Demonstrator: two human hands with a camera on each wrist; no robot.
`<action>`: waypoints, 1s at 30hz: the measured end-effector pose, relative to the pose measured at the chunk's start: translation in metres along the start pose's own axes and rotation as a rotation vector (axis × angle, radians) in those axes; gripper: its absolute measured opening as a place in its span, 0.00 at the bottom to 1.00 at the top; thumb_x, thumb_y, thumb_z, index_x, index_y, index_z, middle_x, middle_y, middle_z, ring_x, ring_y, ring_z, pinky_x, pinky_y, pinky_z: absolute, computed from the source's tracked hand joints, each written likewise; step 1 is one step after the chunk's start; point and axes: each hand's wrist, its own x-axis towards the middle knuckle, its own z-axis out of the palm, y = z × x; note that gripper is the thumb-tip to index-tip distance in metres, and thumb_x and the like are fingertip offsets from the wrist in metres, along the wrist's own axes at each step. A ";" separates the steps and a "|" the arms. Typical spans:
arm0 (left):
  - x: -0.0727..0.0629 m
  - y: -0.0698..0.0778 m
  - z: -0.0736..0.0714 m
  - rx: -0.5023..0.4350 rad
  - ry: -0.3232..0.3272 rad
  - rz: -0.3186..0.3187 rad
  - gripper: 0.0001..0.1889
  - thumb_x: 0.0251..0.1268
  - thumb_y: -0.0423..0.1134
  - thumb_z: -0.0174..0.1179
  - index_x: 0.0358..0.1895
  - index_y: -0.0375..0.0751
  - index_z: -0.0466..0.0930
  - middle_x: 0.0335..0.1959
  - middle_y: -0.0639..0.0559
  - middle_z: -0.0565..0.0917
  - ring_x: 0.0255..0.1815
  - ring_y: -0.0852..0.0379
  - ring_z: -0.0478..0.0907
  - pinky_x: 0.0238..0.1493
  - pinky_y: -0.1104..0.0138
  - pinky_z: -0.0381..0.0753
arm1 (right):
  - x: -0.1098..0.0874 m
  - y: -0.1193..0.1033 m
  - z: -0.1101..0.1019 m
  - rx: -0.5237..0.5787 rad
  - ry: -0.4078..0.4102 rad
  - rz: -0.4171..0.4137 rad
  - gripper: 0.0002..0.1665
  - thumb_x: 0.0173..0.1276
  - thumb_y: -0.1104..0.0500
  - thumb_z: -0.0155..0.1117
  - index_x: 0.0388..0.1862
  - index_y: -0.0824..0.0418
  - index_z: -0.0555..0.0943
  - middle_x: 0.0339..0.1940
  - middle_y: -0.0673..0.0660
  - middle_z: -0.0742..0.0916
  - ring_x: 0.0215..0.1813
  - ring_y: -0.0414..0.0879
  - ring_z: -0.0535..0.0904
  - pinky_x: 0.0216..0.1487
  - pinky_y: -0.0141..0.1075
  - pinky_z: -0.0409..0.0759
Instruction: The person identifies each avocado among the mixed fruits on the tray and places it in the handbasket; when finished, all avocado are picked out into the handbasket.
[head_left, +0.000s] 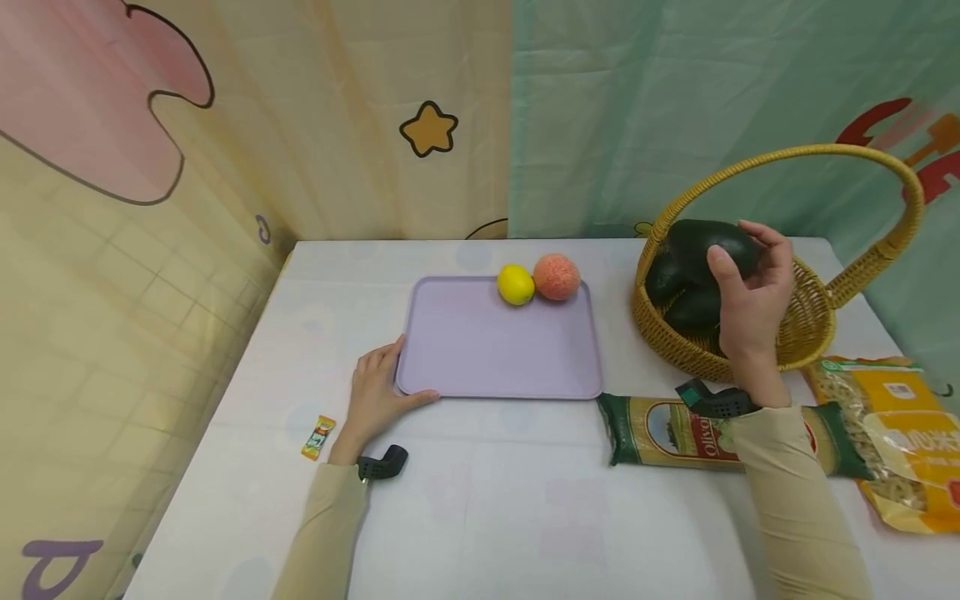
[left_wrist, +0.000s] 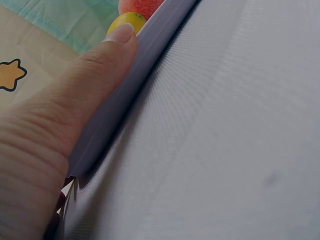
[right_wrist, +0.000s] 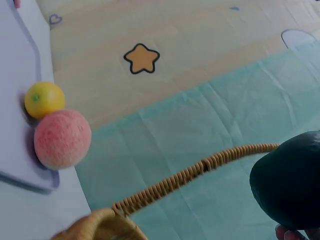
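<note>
In the head view my right hand (head_left: 754, 315) holds a dark green, smooth oval fruit or vegetable (head_left: 697, 242) above the wicker basket (head_left: 678, 354), thumb on the near side and fingers round the right end. Several similar dark green ones (head_left: 693, 308) lie in the basket below it. My left hand (head_left: 373, 393) rests at the near left corner of a lilac tray (head_left: 487, 358), its thumb straight along the front edge and its fingers against the left edge. A lemon (head_left: 515, 285) and a peach (head_left: 557, 277) sit side by side at the tray's far right.
The basket's tall handle (head_left: 795, 152) arches over its opening. A long pasta packet (head_left: 645, 429) lies in front, under the right forearm. Beside it is a yellow food bag (head_left: 900, 442) at the right. A small wrapped snack (head_left: 318, 437) lies left of my left wrist.
</note>
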 end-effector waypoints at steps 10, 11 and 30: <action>0.001 -0.001 -0.001 0.008 -0.003 -0.013 0.57 0.38 0.60 0.74 0.73 0.41 0.56 0.65 0.39 0.65 0.66 0.40 0.54 0.64 0.49 0.51 | 0.029 -0.013 -0.057 -0.287 0.148 0.122 0.24 0.55 0.66 0.69 0.52 0.64 0.75 0.43 0.56 0.77 0.37 0.43 0.71 0.40 0.29 0.69; 0.001 -0.002 0.000 0.006 -0.002 -0.014 0.57 0.38 0.60 0.74 0.73 0.41 0.56 0.64 0.39 0.65 0.66 0.40 0.54 0.64 0.49 0.51 | 0.031 -0.013 -0.063 -0.371 0.143 0.137 0.24 0.57 0.64 0.69 0.53 0.62 0.75 0.44 0.54 0.77 0.37 0.41 0.71 0.39 0.28 0.70; 0.000 0.001 0.001 -0.004 -0.014 -0.019 0.57 0.39 0.62 0.73 0.74 0.42 0.55 0.65 0.40 0.65 0.66 0.41 0.54 0.64 0.48 0.51 | 0.047 0.001 -0.119 -1.134 -0.315 0.533 0.45 0.65 0.38 0.58 0.68 0.70 0.64 0.60 0.71 0.70 0.43 0.49 0.67 0.33 0.31 0.65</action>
